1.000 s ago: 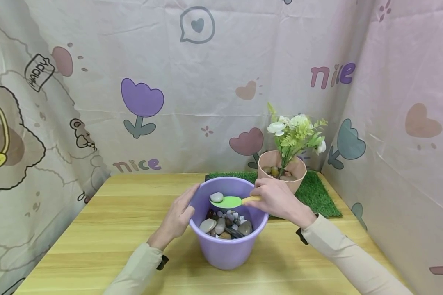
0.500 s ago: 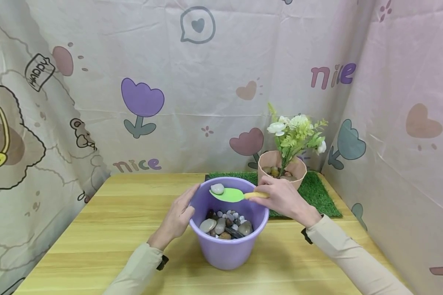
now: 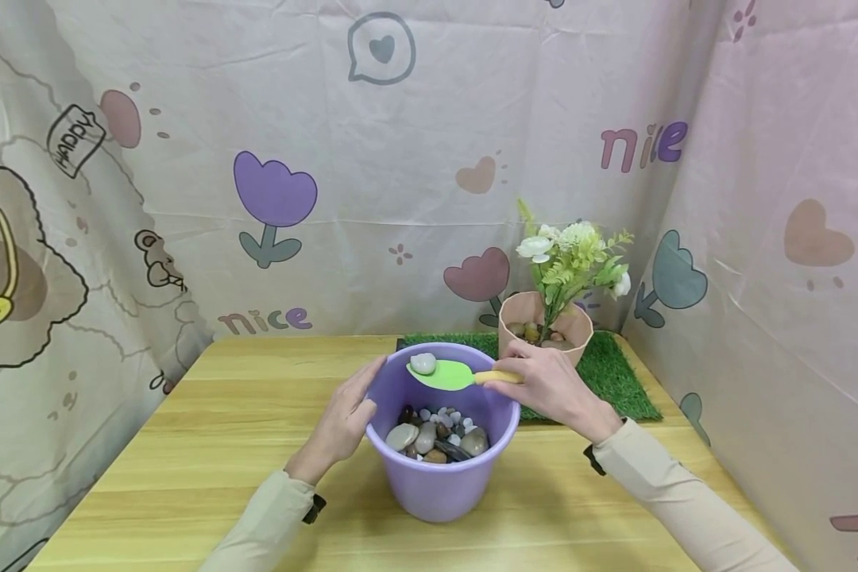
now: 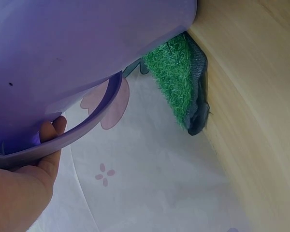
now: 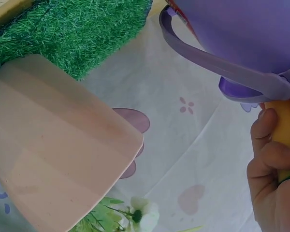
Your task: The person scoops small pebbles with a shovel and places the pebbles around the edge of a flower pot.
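- Scoop (image 3: 457, 376) slightly higher than a second ago, stone (image 3: 423, 364) at tip
- Right hand (image 3: 546, 389) grips handle (image 3: 500, 377); blade (image 3: 446, 376) beyond fingertips (image 5: 265, 123)
- Left hand (image 3: 339, 417) grips bucket (image 3: 439, 492)

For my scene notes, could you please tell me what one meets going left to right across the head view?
Purple tulip print, left hand, purple bucket, right hand, blue-grey tulip print, tan heart print.
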Demonstrator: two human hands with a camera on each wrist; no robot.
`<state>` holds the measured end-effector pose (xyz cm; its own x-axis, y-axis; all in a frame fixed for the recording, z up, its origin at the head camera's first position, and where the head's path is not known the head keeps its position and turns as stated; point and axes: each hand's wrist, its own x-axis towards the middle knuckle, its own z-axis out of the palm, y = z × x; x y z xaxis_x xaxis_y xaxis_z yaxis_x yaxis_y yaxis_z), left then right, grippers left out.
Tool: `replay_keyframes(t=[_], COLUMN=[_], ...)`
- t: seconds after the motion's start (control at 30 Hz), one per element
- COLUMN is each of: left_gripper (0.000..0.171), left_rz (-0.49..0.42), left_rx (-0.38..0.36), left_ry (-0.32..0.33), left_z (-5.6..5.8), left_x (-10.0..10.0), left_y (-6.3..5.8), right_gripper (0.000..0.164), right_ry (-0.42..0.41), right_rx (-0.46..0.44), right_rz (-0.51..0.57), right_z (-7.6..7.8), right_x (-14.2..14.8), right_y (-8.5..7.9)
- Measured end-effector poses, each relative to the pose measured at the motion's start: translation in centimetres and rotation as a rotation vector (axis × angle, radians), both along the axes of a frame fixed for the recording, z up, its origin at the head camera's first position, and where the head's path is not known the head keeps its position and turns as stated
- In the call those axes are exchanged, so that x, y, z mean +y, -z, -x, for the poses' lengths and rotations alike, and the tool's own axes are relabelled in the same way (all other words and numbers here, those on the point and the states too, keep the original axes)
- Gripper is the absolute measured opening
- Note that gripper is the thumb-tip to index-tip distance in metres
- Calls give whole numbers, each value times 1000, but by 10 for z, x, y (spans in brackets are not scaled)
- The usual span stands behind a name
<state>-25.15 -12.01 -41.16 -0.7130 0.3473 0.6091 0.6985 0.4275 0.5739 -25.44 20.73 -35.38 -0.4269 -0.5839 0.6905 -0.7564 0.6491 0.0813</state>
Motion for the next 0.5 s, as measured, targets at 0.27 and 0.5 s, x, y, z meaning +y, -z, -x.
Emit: replay_keyframes(t=[0.27,0.5], left_gripper=[64,64], left_rz=[3,6], left_rx=[-3,-11], left_ry=[-9,-9], left_z=[1,1], left_x=[0,0], left_y=[0,0], right_gripper=[18,17], right_ry=[107,124], right_rx=[-45,-62], right_rz=[-1,5], right_z=[-5,-5], right_x=[-4,-4], right_y=[-3,-1])
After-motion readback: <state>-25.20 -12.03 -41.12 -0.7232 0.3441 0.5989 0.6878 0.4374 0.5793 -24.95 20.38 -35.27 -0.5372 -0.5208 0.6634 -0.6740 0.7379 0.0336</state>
